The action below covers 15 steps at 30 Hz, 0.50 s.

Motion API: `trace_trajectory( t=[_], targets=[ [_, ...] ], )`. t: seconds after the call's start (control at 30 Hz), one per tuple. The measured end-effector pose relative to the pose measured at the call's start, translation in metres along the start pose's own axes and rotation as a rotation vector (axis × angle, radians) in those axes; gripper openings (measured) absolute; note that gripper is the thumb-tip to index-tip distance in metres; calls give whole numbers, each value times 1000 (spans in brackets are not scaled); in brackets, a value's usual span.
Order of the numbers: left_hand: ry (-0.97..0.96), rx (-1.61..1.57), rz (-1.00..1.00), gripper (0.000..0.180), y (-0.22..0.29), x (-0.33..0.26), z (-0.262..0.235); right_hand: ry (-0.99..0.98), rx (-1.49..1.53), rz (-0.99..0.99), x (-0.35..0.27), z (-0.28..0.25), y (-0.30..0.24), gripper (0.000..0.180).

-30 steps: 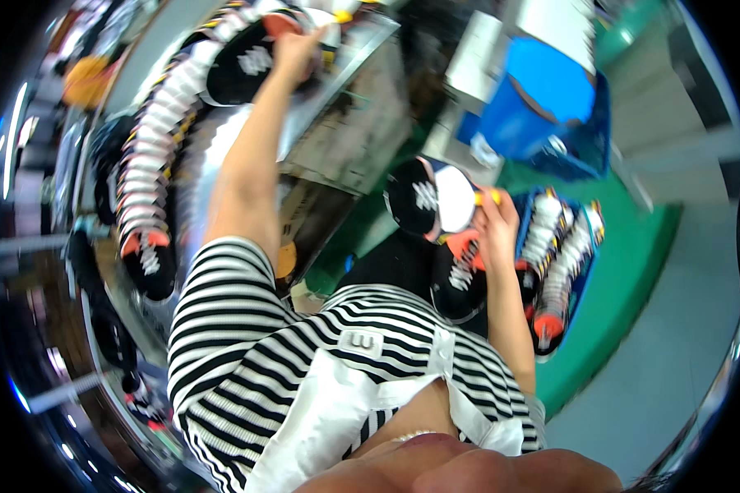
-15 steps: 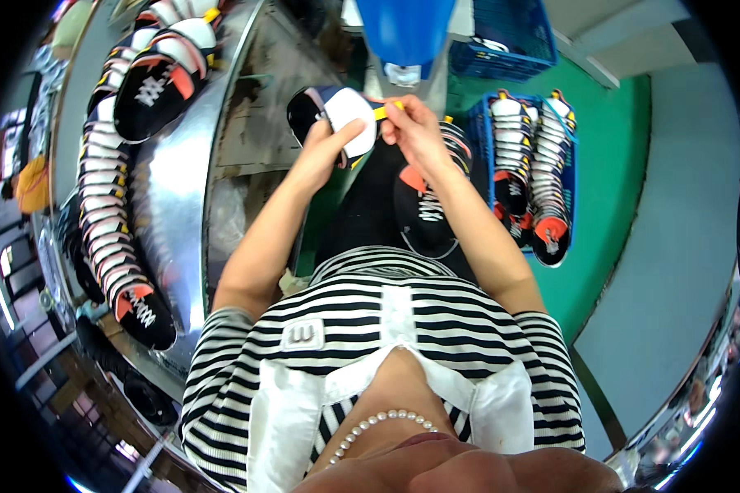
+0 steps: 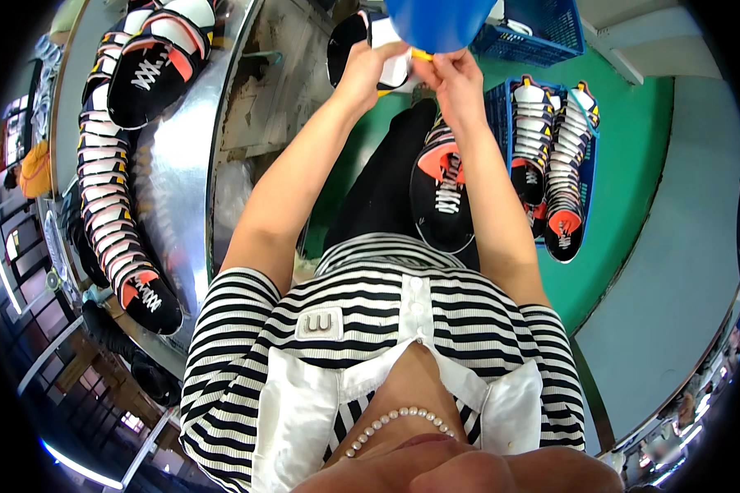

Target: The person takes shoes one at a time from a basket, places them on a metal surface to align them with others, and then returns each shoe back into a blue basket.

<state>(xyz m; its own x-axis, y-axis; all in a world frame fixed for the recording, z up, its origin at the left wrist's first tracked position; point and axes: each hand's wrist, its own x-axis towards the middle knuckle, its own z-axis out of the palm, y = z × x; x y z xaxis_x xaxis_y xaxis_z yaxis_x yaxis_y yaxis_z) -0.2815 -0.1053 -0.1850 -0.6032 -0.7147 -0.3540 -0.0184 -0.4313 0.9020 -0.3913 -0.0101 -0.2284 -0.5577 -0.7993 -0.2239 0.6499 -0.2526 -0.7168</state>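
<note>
My left hand (image 3: 363,72) grips a black and white shoe upper (image 3: 385,31) at the top middle, thumb across its white part. At the upper's heel end, my right hand (image 3: 459,80) pinches a yellow tab (image 3: 422,55) between thumb and fingers. Directly above the tab is a blue machine head (image 3: 436,18), which hides part of the upper's far end. More uppers, nested together with coral linings and white laces (image 3: 446,193), lie on my lap beneath my right forearm.
To the left, a long row of nested shoe uppers (image 3: 111,197) lies on a shiny metal table (image 3: 173,181). A blue crate (image 3: 590,177) with two stacks of uppers stands on the green floor at right. Another blue crate (image 3: 543,37) is behind it.
Both hands have moved away from me and slightly right, carrying the shoe upper to the blue machine head. The right hand still pinches the yellow tab. The whole view has shifted a little.
</note>
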Motion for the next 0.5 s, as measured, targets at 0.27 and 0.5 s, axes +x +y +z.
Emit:
trace_trajectory(
  t=[0.27,0.5],
  targets=[
    [84,-241,-154,23,-10,6,1,91,-67,128,8,2,-6,11],
    [43,-28,198,21,-29,-19,5,-89,-293,97,0,-5,-21,21]
  ],
)
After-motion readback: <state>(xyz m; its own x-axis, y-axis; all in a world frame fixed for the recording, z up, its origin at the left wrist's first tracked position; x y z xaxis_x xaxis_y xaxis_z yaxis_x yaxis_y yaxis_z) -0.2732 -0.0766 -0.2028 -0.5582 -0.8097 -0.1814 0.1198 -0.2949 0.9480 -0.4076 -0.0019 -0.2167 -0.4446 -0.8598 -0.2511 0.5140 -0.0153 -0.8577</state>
